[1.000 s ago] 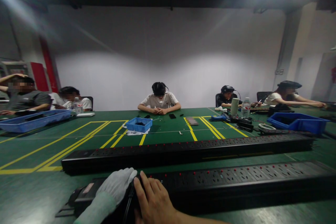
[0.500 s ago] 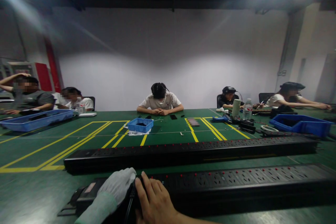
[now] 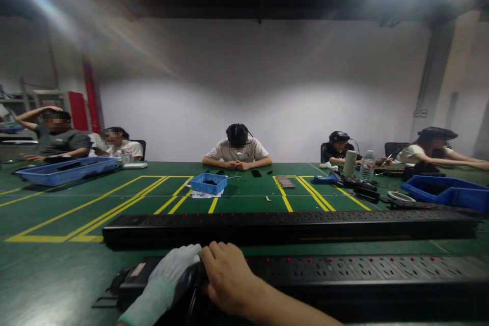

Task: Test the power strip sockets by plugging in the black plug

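A long black power strip (image 3: 344, 271) with rows of sockets and red dots lies across the near side of the table. Over its left part, my left hand (image 3: 173, 271), in a white glove, is closed around a black plug whose cable (image 3: 194, 299) runs down toward me. My bare right hand (image 3: 226, 276) presses against the left one from the right, its fingers curled in on the same plug. Both hands mostly hide the plug's head and the sockets beneath it.
Behind lies a second black power strip (image 3: 290, 226). Farther off are a small blue bin (image 3: 209, 183), a long blue tray (image 3: 69, 175), another blue bin (image 3: 443, 193), a bottle (image 3: 367, 165) and a blue tool (image 3: 324, 179). Several people sit around the green table (image 3: 126, 204).
My right hand's fingers, stretched forward before, have curled in, and its forearm now shows more. My left hand stays on the plug. The whole view has shifted slightly.
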`<state>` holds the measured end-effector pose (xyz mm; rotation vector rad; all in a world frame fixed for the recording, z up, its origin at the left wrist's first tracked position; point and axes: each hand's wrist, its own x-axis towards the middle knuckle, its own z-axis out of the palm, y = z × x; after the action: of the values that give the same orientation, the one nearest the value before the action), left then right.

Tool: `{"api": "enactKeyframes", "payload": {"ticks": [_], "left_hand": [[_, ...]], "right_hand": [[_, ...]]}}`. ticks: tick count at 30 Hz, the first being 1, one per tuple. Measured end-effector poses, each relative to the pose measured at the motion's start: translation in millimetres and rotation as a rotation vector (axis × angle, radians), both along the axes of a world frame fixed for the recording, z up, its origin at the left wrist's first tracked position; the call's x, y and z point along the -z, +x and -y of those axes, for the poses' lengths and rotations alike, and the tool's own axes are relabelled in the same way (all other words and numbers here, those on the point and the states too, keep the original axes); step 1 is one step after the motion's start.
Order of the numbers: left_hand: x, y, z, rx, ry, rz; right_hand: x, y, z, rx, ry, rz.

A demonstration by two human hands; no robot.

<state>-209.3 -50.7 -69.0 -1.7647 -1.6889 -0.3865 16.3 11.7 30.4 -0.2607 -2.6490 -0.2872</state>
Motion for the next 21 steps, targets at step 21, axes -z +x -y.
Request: {"api": "enactKeyframes", "payload": {"ticks": [21], "left_hand": [[-60.6,42.6,0.2,-0.083,-0.277,0.228]], "right_hand": [[-4.8,168.3,-10.1,-0.284,0.199,-0.110]]}}
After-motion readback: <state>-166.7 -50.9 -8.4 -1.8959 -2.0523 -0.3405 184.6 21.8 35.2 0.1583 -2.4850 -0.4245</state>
